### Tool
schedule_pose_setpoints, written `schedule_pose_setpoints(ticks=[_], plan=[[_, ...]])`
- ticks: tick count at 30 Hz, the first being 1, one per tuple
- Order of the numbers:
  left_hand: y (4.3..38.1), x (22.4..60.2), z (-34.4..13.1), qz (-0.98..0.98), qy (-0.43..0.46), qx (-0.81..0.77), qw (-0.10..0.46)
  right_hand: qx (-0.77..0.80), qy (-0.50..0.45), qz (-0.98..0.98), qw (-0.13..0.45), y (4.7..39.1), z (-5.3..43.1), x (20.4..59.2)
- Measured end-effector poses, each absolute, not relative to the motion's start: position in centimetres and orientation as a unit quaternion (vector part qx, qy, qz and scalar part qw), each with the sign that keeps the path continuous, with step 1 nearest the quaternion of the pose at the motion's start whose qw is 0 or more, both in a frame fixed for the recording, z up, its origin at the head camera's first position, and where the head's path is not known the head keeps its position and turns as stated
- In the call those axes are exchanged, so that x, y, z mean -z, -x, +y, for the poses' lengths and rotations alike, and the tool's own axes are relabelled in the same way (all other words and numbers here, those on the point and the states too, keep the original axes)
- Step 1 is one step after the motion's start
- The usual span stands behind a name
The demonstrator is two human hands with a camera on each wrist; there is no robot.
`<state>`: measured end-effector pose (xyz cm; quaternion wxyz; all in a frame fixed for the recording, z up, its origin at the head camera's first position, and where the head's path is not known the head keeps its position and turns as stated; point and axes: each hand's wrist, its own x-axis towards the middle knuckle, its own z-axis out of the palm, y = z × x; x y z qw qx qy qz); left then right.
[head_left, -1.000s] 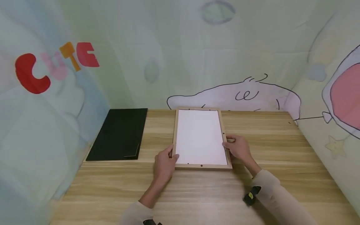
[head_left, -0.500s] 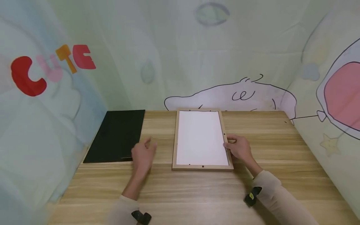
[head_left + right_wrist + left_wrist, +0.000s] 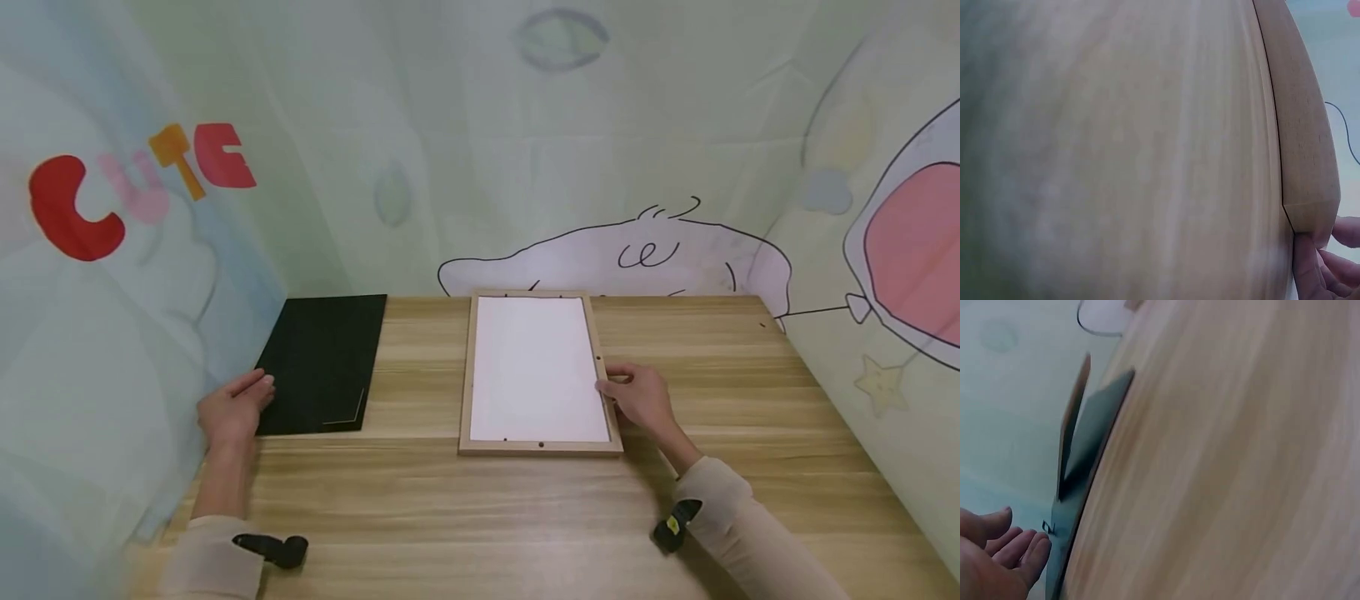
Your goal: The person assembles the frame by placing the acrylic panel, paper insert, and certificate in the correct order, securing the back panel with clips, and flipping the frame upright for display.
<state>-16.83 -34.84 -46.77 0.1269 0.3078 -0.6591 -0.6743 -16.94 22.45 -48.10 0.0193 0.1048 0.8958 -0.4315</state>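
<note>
While a printed cloth backdrop [image 3: 480, 167] rises behind its far edge, a wood-grained table [image 3: 480, 517] carries a wooden frame [image 3: 510, 448] and a black board [image 3: 322, 362]. The wooden frame lies flat around the middle of the table's far edge, its far end reaching that edge, and encloses a white panel [image 3: 536, 371]. Smaller in outline, the black board lies by the far left corner, well apart from the frame; in the left wrist view a thin flap [image 3: 1071, 425] leans up from it at an angle. At the board's left side, close to the table's left edge, is the left hand [image 3: 232, 410] — thumb parted from the fingers, which are loosely extended; whether the fingertips touch the board, I cannot tell. The right hand [image 3: 641, 398] pinches the frame's right side, thumb on top and fingers against the outer face. Each sleeve bears a black device [image 3: 677, 525] at the wrist. Smallest are details — a pale L-shaped line [image 3: 356, 421] on the board's near right corner, and a dark dot [image 3: 541, 445] on the frame's near side.
</note>
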Motion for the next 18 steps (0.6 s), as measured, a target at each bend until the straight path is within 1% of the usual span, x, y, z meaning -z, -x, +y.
schedule_pose_setpoints(ticks=[3, 6, 9, 12, 14, 18], plan=[[16.6, 47.0, -36.2, -0.678, -0.315, 0.649, 0.139, 0.436, -0.105, 0.893, 0.020, 17.0, 22.5, 48.2], [16.3, 47.4, -37.1, -0.745, -0.334, 0.560, 0.141, 0.442, -0.105, 0.890, 0.021, 16.9, 22.4, 48.1], [16.1, 47.9, -37.5, -0.822, -0.326, 0.443, 0.147, 0.444, -0.107, 0.889, 0.021, 16.9, 22.4, 48.0], [16.1, 48.4, -37.5, -0.855, -0.316, 0.379, 0.159, 0.447, -0.112, 0.887, 0.024, 16.9, 22.4, 48.0], [16.2, 48.6, -37.5, -0.852, -0.316, 0.385, 0.159, 0.447, -0.112, 0.887, 0.026, 16.9, 22.4, 48.0], [16.5, 48.8, -37.4, -0.818, -0.346, 0.436, 0.146, 0.447, -0.113, 0.887, 0.025, 16.9, 22.4, 48.1]])
